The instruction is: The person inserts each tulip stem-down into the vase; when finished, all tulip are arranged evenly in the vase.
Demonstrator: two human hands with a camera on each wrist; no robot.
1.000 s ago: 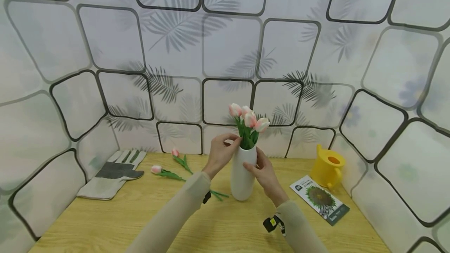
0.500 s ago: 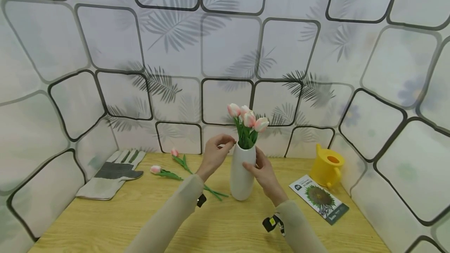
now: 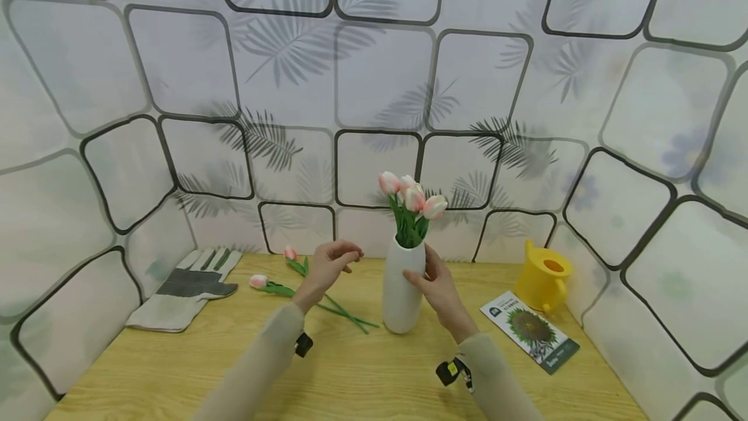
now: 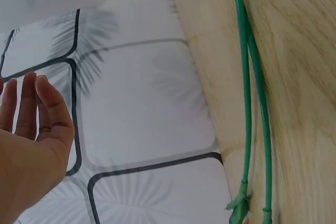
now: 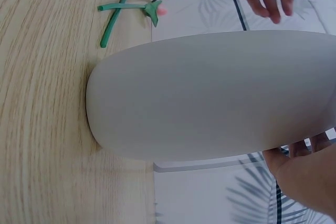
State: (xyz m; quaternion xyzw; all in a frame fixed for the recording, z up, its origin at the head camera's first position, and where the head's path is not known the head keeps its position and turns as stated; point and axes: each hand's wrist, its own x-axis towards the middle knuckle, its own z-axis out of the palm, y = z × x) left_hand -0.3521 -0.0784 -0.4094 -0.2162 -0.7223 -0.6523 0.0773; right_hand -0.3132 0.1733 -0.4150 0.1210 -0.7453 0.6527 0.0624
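A tall white vase (image 3: 402,291) stands upright on the wooden table, with several pink-and-white tulips (image 3: 413,199) in its mouth. My right hand (image 3: 437,284) grips the vase's upper right side, thumb across the front; in the right wrist view the vase (image 5: 210,95) fills the middle. My left hand (image 3: 329,271) is off to the left of the vase, fingers loosely bent and holding nothing. Beneath and beyond it, two loose tulips lie on the table, one with its pink bloom (image 3: 258,281) nearer me, their green stems (image 4: 247,77) crossing close to the vase's base.
A grey-and-white work glove (image 3: 187,288) lies at the left. On the right are a yellow watering can (image 3: 543,281) and a seed packet (image 3: 530,330) with a sunflower picture. Patterned cloth walls (image 3: 380,83) enclose the table (image 3: 362,382) at the back and both sides.
My left hand has drawn away from the tulip stems at the vase's mouth, moving left and slightly down over the loose tulips. The right hand has kept its hold on the vase.
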